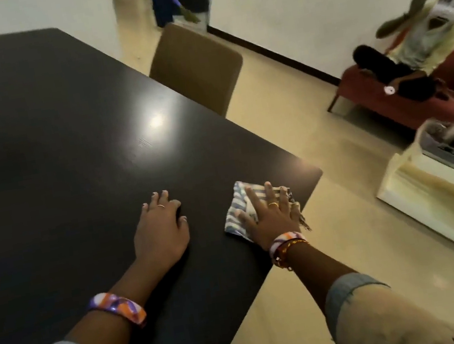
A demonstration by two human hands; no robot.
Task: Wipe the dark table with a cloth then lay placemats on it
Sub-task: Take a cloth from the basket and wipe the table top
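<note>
The right hand point(270, 212) presses flat, fingers spread, on the striped cloth point(241, 208) at the dark desk's point(49, 141) four-o'clock corner (near the edge); the left hand point(160, 228) rests open beside it.

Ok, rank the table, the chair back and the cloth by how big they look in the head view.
1. table, by far the largest.
2. chair back.
3. cloth, smallest, partly hidden under the right hand.

The chair is farther away, so its true size is understated.

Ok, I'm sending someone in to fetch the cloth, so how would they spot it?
Find the dark table and go to its near right corner. There the right hand presses flat on the cloth, a small folded piece with blue and white stripes, the only fabric there.
</note>
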